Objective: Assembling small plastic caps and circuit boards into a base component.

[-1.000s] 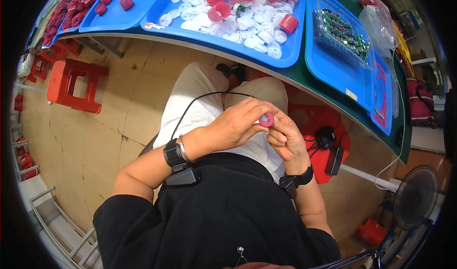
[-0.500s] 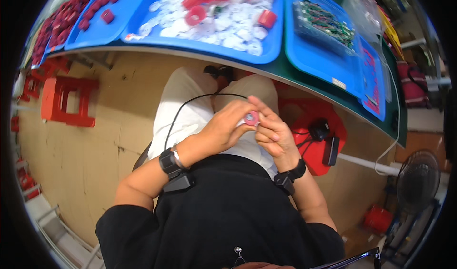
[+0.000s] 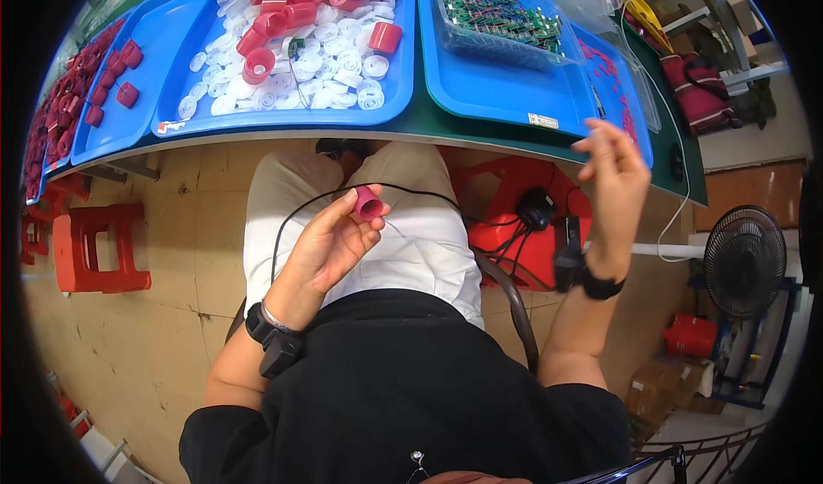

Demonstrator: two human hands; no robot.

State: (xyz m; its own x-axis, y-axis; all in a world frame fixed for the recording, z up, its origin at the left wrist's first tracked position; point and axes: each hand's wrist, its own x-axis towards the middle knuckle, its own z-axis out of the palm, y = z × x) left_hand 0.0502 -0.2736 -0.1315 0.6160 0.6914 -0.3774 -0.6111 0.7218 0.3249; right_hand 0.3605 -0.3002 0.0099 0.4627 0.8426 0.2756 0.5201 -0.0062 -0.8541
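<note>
Your left hand sits over your lap, fingers closed around a small red cap — it is pinched at the fingertips, open end tilted up, well below the bench edge. Your right hand is raised near the bench edge, fingers loosely spread and holding nothing. Above, on the bench, a blue tray holds white rings and red caps — beside it another blue tray carries green circuit boards.
</note>
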